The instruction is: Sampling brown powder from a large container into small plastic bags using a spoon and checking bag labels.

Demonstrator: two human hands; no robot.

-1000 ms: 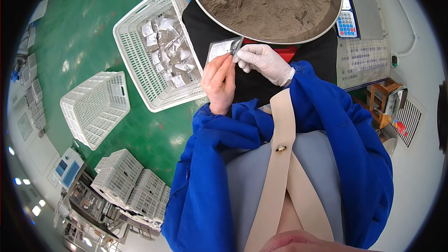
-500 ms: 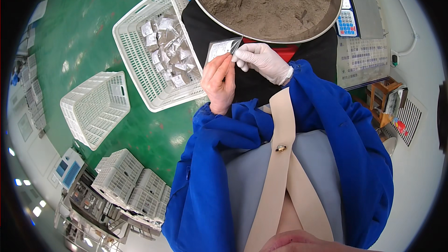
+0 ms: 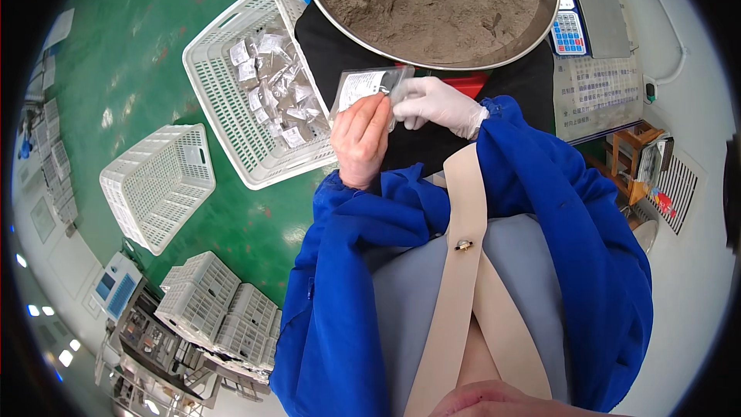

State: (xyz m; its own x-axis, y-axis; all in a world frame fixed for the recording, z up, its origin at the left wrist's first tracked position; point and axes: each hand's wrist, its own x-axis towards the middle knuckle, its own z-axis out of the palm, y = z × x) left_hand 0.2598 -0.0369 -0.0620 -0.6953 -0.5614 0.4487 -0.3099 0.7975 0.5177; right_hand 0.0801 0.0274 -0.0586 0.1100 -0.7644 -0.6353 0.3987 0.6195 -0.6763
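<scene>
Gripping a labelled clear bag in the bare left hand, with fingers close together over its lower edge. Curling the fingers of the white-gloved right hand at the bag's right end; cannot tell whether pinching. Held near the large metal bowl, right of the white basket.

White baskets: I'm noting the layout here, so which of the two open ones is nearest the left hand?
The larger basket, just left of the bare left hand, with labelled packets inside; the smaller basket sits farther left.
</scene>
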